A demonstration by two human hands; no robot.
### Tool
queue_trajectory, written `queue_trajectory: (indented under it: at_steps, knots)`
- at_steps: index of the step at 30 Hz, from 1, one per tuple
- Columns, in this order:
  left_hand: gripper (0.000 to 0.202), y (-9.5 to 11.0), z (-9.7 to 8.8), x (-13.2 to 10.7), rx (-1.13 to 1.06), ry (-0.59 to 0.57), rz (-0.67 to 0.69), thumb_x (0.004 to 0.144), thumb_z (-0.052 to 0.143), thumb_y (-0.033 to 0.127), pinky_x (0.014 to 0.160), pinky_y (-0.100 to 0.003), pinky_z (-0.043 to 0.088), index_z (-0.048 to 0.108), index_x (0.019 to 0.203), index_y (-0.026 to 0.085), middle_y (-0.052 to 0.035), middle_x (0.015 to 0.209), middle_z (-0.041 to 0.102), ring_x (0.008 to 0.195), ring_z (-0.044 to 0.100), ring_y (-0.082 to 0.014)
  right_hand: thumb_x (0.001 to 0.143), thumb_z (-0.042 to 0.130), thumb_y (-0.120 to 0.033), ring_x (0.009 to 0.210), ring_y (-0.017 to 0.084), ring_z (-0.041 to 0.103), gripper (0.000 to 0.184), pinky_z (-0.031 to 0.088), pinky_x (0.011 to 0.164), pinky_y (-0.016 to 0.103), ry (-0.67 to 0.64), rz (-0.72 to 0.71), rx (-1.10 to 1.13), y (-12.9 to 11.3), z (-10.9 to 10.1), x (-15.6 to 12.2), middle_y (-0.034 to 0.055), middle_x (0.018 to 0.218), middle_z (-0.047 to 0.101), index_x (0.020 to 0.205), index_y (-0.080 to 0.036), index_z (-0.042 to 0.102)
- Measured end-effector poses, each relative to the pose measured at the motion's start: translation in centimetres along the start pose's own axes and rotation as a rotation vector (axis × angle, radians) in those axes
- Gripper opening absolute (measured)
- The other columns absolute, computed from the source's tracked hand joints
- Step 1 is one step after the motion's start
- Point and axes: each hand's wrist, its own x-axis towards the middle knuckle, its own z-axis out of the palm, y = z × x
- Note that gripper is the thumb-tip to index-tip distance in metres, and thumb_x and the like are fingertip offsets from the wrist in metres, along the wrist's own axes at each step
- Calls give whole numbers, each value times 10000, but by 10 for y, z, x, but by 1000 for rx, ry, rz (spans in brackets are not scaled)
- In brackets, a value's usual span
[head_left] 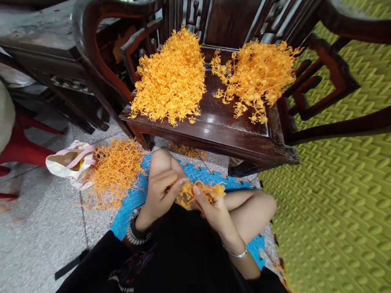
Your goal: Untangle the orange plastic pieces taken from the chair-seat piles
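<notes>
My left hand (161, 186) and my right hand (211, 207) meet above my lap, both pinched on a small orange plastic flower cluster (197, 191) held between them. Just ahead stands a dark wooden chair (216, 130). On its seat lie two heaps of the same orange pieces: a dense pile on the left (171, 78) and a looser pile on the right (256, 77). A third heap of thin orange strands (116, 170) lies on the floor to my left, spilling from a white and pink bag (70, 161).
I sit on a blue foam mat (130, 204) over a grey speckled floor (34, 238). A green-yellow padded mat (337, 208) covers the floor to the right. More dark wooden furniture (49, 40) and a red stool (16, 149) stand at the left.
</notes>
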Motion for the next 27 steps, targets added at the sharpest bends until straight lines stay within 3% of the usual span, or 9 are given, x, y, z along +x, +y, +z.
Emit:
queue_trajectory:
  at_steps: [5, 8, 10, 12, 15, 17, 20, 22, 27]
  knots:
    - [444, 5, 12, -7, -400, 112, -343, 932, 466, 447, 439, -239, 257, 382, 587, 180, 35, 528, 339, 470, 300, -85, 923, 479, -510, 494, 87, 318, 436, 266, 461, 243, -95, -160, -169, 1, 3, -7, -43, 552, 376, 625, -194, 457]
    - [489, 6, 20, -6, -675, 54, -550, 869, 499, 570, 387, -213, 243, 414, 589, 179, 51, 483, 316, 411, 251, -67, 934, 446, -521, 493, 96, 328, 454, 264, 453, 251, -94, -186, -173, 1, 3, -9, -37, 549, 373, 611, -202, 434]
    - [495, 2, 21, -4, -727, -31, -607, 826, 552, 591, 394, -212, 269, 447, 585, 171, 46, 477, 348, 411, 279, -66, 917, 457, -552, 487, 101, 319, 471, 244, 433, 255, -64, -162, -164, 0, 1, -9, -35, 546, 362, 597, -208, 419]
    - [502, -3, 18, -3, -689, -114, -587, 840, 528, 600, 421, -223, 296, 487, 593, 165, 22, 507, 414, 443, 335, -81, 886, 486, -589, 475, 100, 301, 486, 220, 412, 254, -34, -119, -157, -1, -1, -8, -38, 532, 349, 587, -212, 413]
    - [593, -6, 9, -2, -553, -244, -420, 853, 374, 705, 455, -256, 309, 509, 622, 177, -10, 557, 466, 494, 367, -114, 836, 537, -624, 450, 89, 272, 497, 198, 387, 242, -35, -44, -136, -4, -5, -5, -54, 501, 317, 582, -212, 428]
    - [594, -4, 4, 0, -440, -329, -317, 817, 397, 740, 480, -272, 332, 519, 645, 185, -17, 573, 479, 525, 391, -134, 809, 560, -640, 431, 79, 257, 502, 191, 373, 231, -60, -9, -115, -4, -8, -2, -65, 485, 303, 580, -211, 437]
    - [470, 2, 4, 2, -374, -400, -278, 875, 487, 580, 532, -265, 379, 523, 641, 174, -14, 576, 500, 553, 446, -138, 786, 578, -651, 411, 64, 243, 508, 179, 360, 215, -121, 23, -65, -3, -10, 2, -77, 472, 296, 584, -208, 434]
    - [448, 5, 8, 1, -440, -390, -291, 934, 443, 478, 541, -255, 384, 510, 620, 165, -11, 571, 504, 541, 452, -124, 790, 581, -641, 403, 56, 221, 510, 156, 354, 207, -136, 34, -7, -2, -9, 2, -84, 469, 278, 580, -206, 416]
    - [445, 12, 20, -4, -411, -203, -274, 972, 394, 398, 524, -275, 343, 481, 600, 169, -11, 577, 471, 542, 417, -122, 777, 597, -641, 381, 42, 162, 547, 106, 349, 207, -36, 10, 145, 4, -2, -1, -98, 458, 223, 543, -215, 345]
